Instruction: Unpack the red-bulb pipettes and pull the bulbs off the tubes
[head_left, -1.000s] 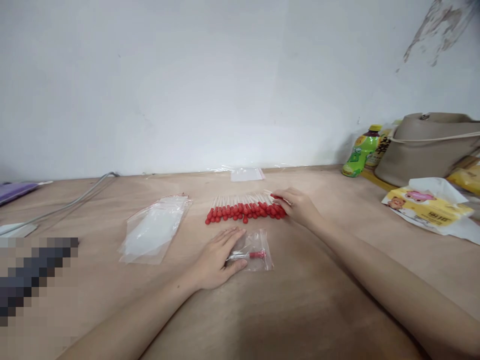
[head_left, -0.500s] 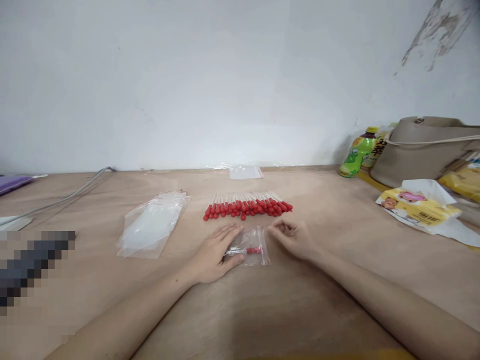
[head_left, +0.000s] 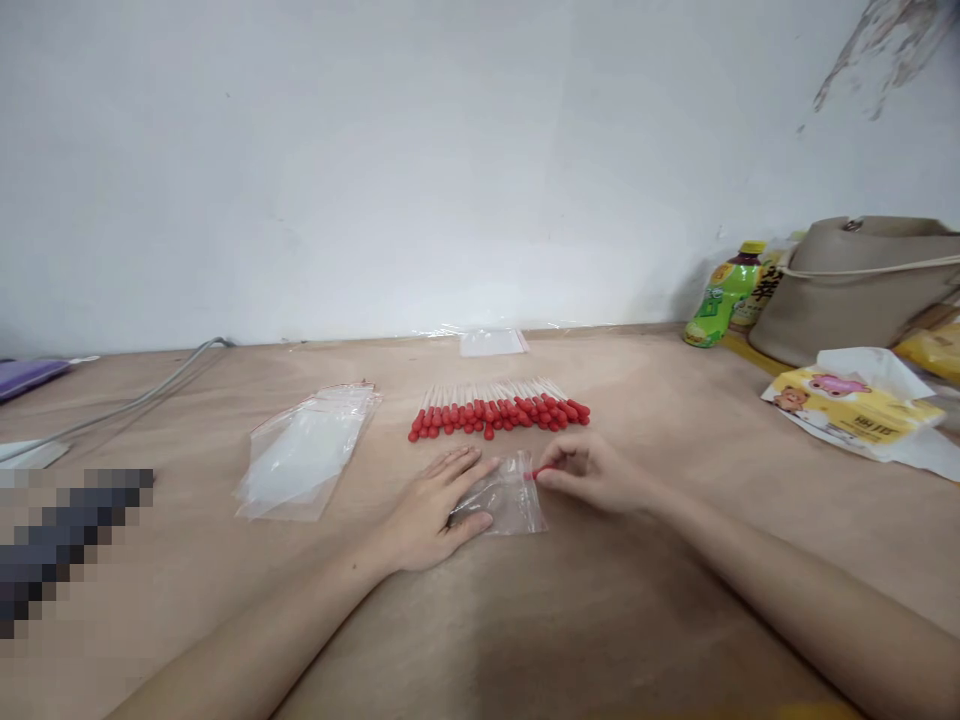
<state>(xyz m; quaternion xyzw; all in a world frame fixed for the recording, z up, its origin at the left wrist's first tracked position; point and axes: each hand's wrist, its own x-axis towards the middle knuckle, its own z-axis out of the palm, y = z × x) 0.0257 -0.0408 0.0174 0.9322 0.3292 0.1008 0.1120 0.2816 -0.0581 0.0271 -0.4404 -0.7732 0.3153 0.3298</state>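
Right now the left hand [head_left: 439, 510] lies palm down on a clear bag [head_left: 510, 508], thumb and fingers spread apart, covering its left end against the table [head_left: 405, 640]. At the bag's other end, near the upper corner of its mouth, the right hand [head_left: 600, 472] has thumb and fingertips closed together on a red piece [head_left: 531, 475]; only a short length of it shows, and whether its tip lies inside the mouth or just against it cannot be told. The right hand's other fingers curl in toward the palm. Just beyond both hands, a row of sticks [head_left: 499, 412] lies side by side, red heads toward the person and pale shafts toward the wall [head_left: 375, 170], some heads overlapping. Left of the row, well apart from it, more clear bags [head_left: 304, 455] rest in a loose, fanned stack. Behind the sticks, near the wall, lies a white packet [head_left: 491, 344]. Far to the right a green bottle [head_left: 716, 305] with a yellow cap stands beside a grey-brown purse [head_left: 832, 305], and a yellow-and-white wrapper [head_left: 855, 405] lies in front of them. Leftward, a grey cable [head_left: 150, 395] runs across the table near a purple item [head_left: 30, 378].
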